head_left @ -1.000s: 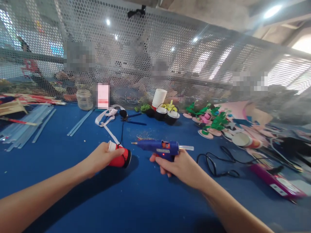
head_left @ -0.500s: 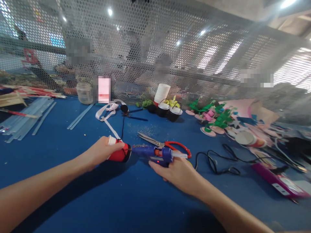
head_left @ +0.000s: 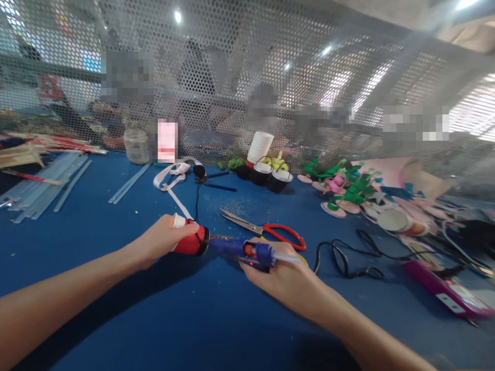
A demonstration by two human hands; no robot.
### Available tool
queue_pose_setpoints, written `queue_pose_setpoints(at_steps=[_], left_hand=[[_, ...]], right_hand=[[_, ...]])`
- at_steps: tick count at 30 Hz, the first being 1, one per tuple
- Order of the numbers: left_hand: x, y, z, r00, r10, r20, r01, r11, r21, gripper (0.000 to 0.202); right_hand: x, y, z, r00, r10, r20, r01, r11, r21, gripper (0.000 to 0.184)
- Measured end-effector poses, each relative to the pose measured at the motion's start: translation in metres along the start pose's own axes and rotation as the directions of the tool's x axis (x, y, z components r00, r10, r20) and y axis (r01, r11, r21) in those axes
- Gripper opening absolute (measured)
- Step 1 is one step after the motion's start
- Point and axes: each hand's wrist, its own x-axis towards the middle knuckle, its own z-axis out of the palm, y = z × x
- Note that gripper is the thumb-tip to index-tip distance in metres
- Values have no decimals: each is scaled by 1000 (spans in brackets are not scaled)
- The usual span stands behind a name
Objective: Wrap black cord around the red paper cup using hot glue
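Note:
My left hand (head_left: 160, 239) grips a small red paper cup (head_left: 189, 244) lying sideways, its white rim toward the palm and a black band around the other end. Black yarn (head_left: 197, 201) and white ribbon (head_left: 178, 202) run from behind the cup toward the back. My right hand (head_left: 284, 273) is closed around a blue hot glue gun (head_left: 235, 247). A clear glue stick (head_left: 287, 257) sticks out of its rear, and a small red light glows on it. The gun's nozzle points at the cup's black end; whether it touches is unclear. Red-handled scissors (head_left: 266, 230) lie just behind the gun.
Clear glue sticks (head_left: 50, 185) lie at the left, near a glass jar (head_left: 136, 146). Stacked white cups (head_left: 260, 148) and black pails (head_left: 280, 181) stand at the back. Green felt pieces (head_left: 356, 185), a looped cable (head_left: 344, 257) and a purple power strip (head_left: 444, 288) are at the right.
The glue gun's nozzle has moved down slightly along the black end of the cup, and my right hand has shifted a little lower. The cup has turned slightly in my left hand.

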Motion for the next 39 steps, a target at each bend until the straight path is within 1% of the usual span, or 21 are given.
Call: queue_pose_setpoints(at_steps=[6,10,14,18,22,26,29,33,39], left_hand=[[-1,2,1,999,27,23,-28,998,47,29],[-1,1,1,999,32,24,-34,995,94,31],[-2,1,1,998,47,45,-53,989,141,32],[0,-1,1,999,35,34,-40,987,158,33],[2,-3,0,999,44,32,-50,978,200,35],[-1,0,1,998,59,13,-60,968,245,37],[-4,3,2,997,73,33,-79,958,276,36],[-5,5,3,997,61,41,-71,954,293,36],[-7,6,3,993,100,68,-115,954,276,36]], right_hand=[[0,1,0,1000,13,26,-13,1000,-16,14],[0,4,1,999,44,10,-44,999,2,14],[-1,4,1,998,49,49,-50,999,21,15],[-1,4,1,998,56,20,-56,998,4,12],[0,3,-1,996,56,72,-58,998,20,14],[4,-3,-8,990,114,84,-112,993,-22,14],[7,-5,-10,987,135,85,-137,990,18,12],[8,0,-8,984,169,56,-172,983,67,15],[9,4,-7,968,242,71,-244,970,17,22]])
